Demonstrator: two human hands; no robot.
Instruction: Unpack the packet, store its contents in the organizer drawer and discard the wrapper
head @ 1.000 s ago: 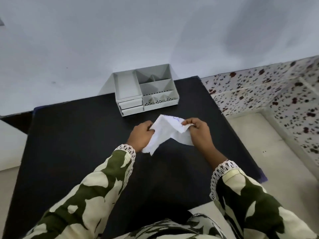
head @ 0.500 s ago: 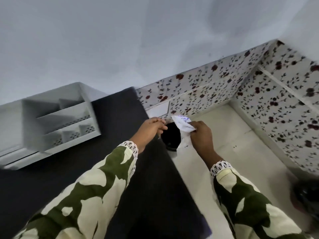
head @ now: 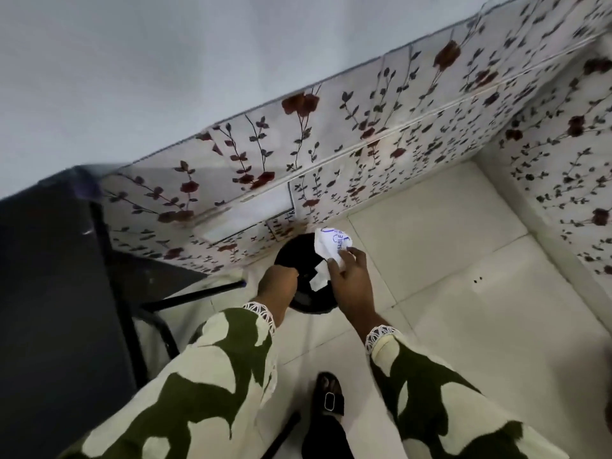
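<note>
The crumpled white paper wrapper with blue print [head: 331, 248] is hanging directly over the mouth of the round black waste bin [head: 298, 260], its upper end poking toward twelve o'clock and a loose tail dangling at about seven o'clock of the fist. The right hand [head: 349, 276] is pinching it between thumb and fingers, knuckles up. The left hand [head: 277, 284] is sitting at nine o'clock of the wrapper, curled closed over the bin's near-left rim; whether it is gripping anything I cannot tell (the fingers are tucked out of sight).

The bin is standing on pale floor tiles [head: 447, 260] against the flower-patterned wall tiles [head: 364, 134] at twelve o'clock, with the dark table [head: 49, 276] out at nine o'clock. The organizer drawer is not in view.

The risk, as I judge it, is a light, springy wrapper: released off-centre or with a flick, it may be catching the rim and drifting onto the floor, or clinging to the fingers as they open.
</note>
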